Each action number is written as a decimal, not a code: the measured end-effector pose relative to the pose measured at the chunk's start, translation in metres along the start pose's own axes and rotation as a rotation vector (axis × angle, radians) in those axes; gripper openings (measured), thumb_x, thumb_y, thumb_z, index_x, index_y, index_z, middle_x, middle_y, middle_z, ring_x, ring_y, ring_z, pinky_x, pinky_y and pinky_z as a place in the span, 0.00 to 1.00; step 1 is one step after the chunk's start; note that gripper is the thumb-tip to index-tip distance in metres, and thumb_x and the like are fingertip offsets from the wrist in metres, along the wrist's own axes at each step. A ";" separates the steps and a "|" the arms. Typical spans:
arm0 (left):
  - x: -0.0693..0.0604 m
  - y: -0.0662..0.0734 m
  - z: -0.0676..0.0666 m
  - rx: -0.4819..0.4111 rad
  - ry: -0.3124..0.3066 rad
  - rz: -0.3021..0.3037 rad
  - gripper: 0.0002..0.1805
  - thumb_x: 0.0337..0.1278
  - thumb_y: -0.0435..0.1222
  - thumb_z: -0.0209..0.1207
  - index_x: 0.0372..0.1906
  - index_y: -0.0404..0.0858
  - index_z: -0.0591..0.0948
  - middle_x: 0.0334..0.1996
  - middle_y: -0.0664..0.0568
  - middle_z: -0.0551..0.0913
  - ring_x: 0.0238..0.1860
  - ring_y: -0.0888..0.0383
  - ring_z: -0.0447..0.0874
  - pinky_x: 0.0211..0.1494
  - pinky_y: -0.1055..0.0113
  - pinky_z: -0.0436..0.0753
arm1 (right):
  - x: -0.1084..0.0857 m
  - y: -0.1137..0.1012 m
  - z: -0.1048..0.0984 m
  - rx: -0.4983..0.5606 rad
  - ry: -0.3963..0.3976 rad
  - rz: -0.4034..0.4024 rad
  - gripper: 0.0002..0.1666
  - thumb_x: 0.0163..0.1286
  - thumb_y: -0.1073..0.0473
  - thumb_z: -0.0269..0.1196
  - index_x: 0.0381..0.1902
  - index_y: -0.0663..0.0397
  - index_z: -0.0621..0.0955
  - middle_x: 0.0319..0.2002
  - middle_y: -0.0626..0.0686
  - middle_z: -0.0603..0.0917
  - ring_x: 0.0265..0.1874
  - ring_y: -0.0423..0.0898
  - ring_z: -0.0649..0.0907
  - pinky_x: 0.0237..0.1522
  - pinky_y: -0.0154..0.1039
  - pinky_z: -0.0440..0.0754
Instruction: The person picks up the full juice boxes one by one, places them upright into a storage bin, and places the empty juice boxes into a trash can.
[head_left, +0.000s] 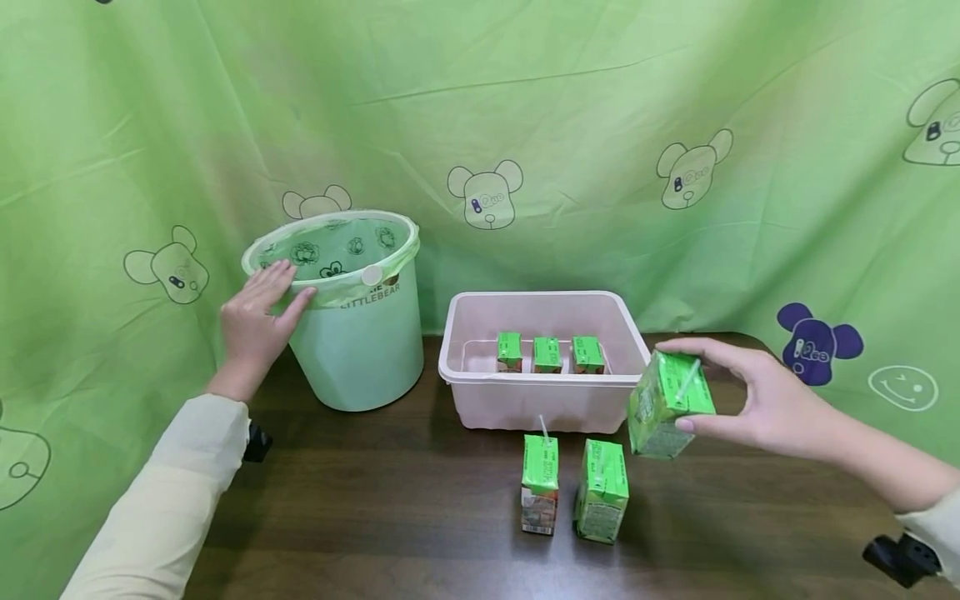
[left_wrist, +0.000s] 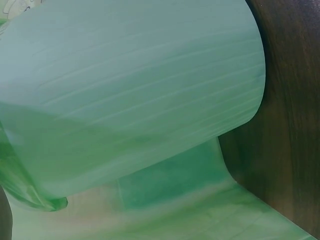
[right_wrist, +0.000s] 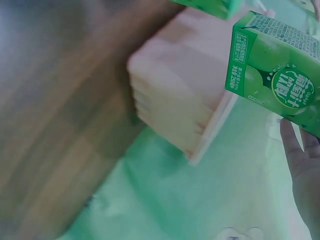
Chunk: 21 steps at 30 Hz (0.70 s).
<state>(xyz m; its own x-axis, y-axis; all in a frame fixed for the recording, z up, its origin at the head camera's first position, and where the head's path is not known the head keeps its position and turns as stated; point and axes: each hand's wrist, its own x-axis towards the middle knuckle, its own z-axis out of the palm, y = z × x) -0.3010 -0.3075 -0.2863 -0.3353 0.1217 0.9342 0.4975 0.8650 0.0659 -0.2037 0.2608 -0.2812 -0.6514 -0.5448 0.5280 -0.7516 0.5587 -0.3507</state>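
My right hand (head_left: pixel 772 400) holds a green juice box (head_left: pixel 670 404) between thumb and fingers, above the table just right of the pink bin. A straw lies against the box's top; grapes are printed on its side in the right wrist view. My left hand (head_left: pixel 258 317) rests at the near left rim of a mint-green trash bin (head_left: pixel 360 350), fingers fairly straight at the edge, thumb outside. On the table stand two more boxes: a juice box (head_left: pixel 540 483) with a straw sticking up and another juice box (head_left: pixel 602 492) beside it.
A pink plastic bin (head_left: pixel 540 404) stands behind the two boxes, with three green-topped boxes (head_left: pixel 547 354) inside. The trash bin has a thin patterned liner (head_left: pixel 352 250). A green curtain (head_left: pixel 570 108) with bear prints hangs behind the dark wooden table (head_left: pixel 390 508).
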 end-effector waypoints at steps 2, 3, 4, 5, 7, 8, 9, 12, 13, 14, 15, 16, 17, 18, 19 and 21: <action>0.000 0.000 0.000 0.000 0.005 0.001 0.22 0.54 0.40 0.66 0.53 0.33 0.82 0.53 0.39 0.80 0.54 0.43 0.80 0.66 0.58 0.71 | 0.009 -0.002 -0.003 0.005 0.004 -0.005 0.51 0.41 0.66 0.80 0.66 0.46 0.73 0.51 0.43 0.81 0.48 0.35 0.79 0.50 0.20 0.72; 0.000 0.000 0.000 0.000 0.007 0.002 0.22 0.54 0.40 0.66 0.53 0.33 0.82 0.52 0.39 0.80 0.54 0.43 0.80 0.66 0.58 0.71 | 0.013 -0.003 -0.005 0.010 0.007 -0.005 0.51 0.41 0.66 0.80 0.66 0.46 0.73 0.50 0.43 0.82 0.47 0.35 0.79 0.49 0.20 0.71; 0.000 0.000 0.000 0.001 0.009 0.001 0.22 0.55 0.40 0.66 0.53 0.33 0.82 0.52 0.39 0.80 0.54 0.43 0.80 0.66 0.58 0.71 | 0.018 -0.004 -0.006 0.021 0.008 -0.009 0.51 0.42 0.67 0.80 0.66 0.46 0.72 0.48 0.43 0.82 0.46 0.36 0.79 0.48 0.21 0.72; 0.000 0.000 0.000 0.001 0.010 0.000 0.22 0.55 0.40 0.66 0.53 0.33 0.82 0.53 0.40 0.80 0.54 0.43 0.80 0.66 0.58 0.71 | 0.023 -0.005 -0.007 0.033 0.010 -0.018 0.51 0.42 0.67 0.80 0.66 0.47 0.72 0.47 0.43 0.82 0.44 0.36 0.80 0.47 0.21 0.73; 0.000 0.000 0.001 0.003 0.010 -0.001 0.22 0.55 0.40 0.66 0.53 0.33 0.82 0.53 0.39 0.80 0.54 0.43 0.80 0.66 0.58 0.71 | 0.033 -0.007 -0.008 0.065 0.009 -0.043 0.51 0.43 0.69 0.79 0.66 0.50 0.72 0.45 0.44 0.82 0.42 0.37 0.81 0.44 0.22 0.76; 0.000 -0.001 0.001 0.003 0.010 -0.004 0.22 0.54 0.40 0.66 0.53 0.33 0.82 0.53 0.39 0.80 0.54 0.43 0.80 0.66 0.58 0.71 | 0.039 -0.008 -0.009 0.078 0.010 -0.052 0.50 0.43 0.70 0.79 0.66 0.51 0.72 0.45 0.45 0.82 0.42 0.36 0.82 0.44 0.23 0.77; -0.001 -0.001 0.002 0.005 0.012 -0.006 0.22 0.54 0.39 0.66 0.53 0.33 0.82 0.53 0.39 0.80 0.55 0.43 0.80 0.66 0.59 0.70 | 0.044 -0.009 -0.009 0.089 0.011 -0.061 0.50 0.43 0.71 0.78 0.66 0.52 0.72 0.45 0.45 0.82 0.42 0.36 0.82 0.44 0.24 0.78; -0.002 -0.002 0.004 0.004 0.019 -0.008 0.22 0.54 0.39 0.67 0.53 0.33 0.82 0.53 0.39 0.80 0.55 0.43 0.80 0.67 0.59 0.70 | 0.060 -0.012 -0.008 0.137 0.011 -0.083 0.48 0.45 0.73 0.77 0.65 0.55 0.72 0.47 0.48 0.81 0.44 0.36 0.83 0.41 0.27 0.82; -0.002 -0.002 0.005 0.000 0.023 -0.008 0.22 0.54 0.39 0.67 0.53 0.32 0.82 0.53 0.38 0.80 0.55 0.43 0.80 0.67 0.59 0.69 | 0.065 -0.013 -0.007 0.145 0.014 -0.093 0.48 0.44 0.74 0.77 0.65 0.57 0.72 0.47 0.49 0.81 0.45 0.36 0.83 0.42 0.27 0.82; -0.003 -0.003 0.005 -0.004 0.030 -0.008 0.22 0.55 0.40 0.67 0.52 0.32 0.82 0.53 0.39 0.80 0.55 0.43 0.80 0.67 0.60 0.69 | 0.070 -0.015 -0.006 0.143 0.019 -0.105 0.48 0.44 0.74 0.77 0.65 0.57 0.72 0.48 0.50 0.81 0.44 0.36 0.82 0.43 0.27 0.82; -0.003 -0.003 0.006 -0.003 0.035 -0.001 0.22 0.56 0.41 0.66 0.52 0.32 0.82 0.52 0.38 0.80 0.54 0.43 0.80 0.67 0.59 0.70 | 0.076 -0.015 -0.004 0.146 0.023 -0.120 0.47 0.44 0.74 0.77 0.65 0.57 0.72 0.47 0.50 0.81 0.44 0.36 0.82 0.44 0.27 0.82; -0.003 -0.003 0.006 -0.004 0.041 0.004 0.23 0.57 0.43 0.65 0.52 0.32 0.82 0.52 0.38 0.80 0.54 0.42 0.80 0.67 0.59 0.70 | 0.081 -0.016 -0.003 0.153 0.026 -0.135 0.47 0.44 0.74 0.77 0.65 0.59 0.72 0.47 0.51 0.81 0.43 0.36 0.82 0.45 0.27 0.81; -0.004 -0.003 0.007 -0.003 0.048 0.010 0.23 0.58 0.45 0.64 0.52 0.32 0.82 0.52 0.38 0.80 0.54 0.42 0.80 0.66 0.58 0.71 | 0.087 -0.017 -0.002 0.153 0.031 -0.149 0.47 0.44 0.74 0.77 0.64 0.59 0.73 0.48 0.52 0.81 0.43 0.36 0.81 0.47 0.27 0.80; -0.004 -0.004 0.008 -0.003 0.056 0.015 0.24 0.59 0.47 0.63 0.52 0.32 0.82 0.52 0.38 0.80 0.54 0.42 0.80 0.66 0.57 0.71 | 0.093 -0.017 -0.001 0.147 0.038 -0.167 0.47 0.44 0.74 0.77 0.64 0.60 0.73 0.48 0.52 0.81 0.43 0.37 0.81 0.48 0.26 0.79; -0.004 -0.004 0.008 -0.008 0.066 0.017 0.25 0.60 0.48 0.62 0.51 0.32 0.82 0.51 0.38 0.81 0.54 0.42 0.80 0.65 0.56 0.72 | 0.099 -0.017 0.001 0.147 0.042 -0.177 0.46 0.44 0.74 0.77 0.64 0.60 0.73 0.48 0.52 0.81 0.43 0.37 0.81 0.50 0.26 0.78; -0.005 -0.005 0.010 -0.009 0.082 0.021 0.26 0.60 0.50 0.60 0.51 0.32 0.83 0.51 0.38 0.81 0.54 0.42 0.81 0.64 0.54 0.73 | 0.112 -0.018 0.003 0.160 0.049 -0.192 0.46 0.45 0.74 0.76 0.64 0.61 0.73 0.48 0.53 0.81 0.43 0.38 0.80 0.50 0.27 0.78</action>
<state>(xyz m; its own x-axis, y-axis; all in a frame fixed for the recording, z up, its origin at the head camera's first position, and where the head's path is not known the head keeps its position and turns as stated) -0.3099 -0.3077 -0.2946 -0.2581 0.0988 0.9611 0.5113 0.8580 0.0490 -0.2633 0.1881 -0.2187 -0.4918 -0.5983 0.6326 -0.8707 0.3395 -0.3559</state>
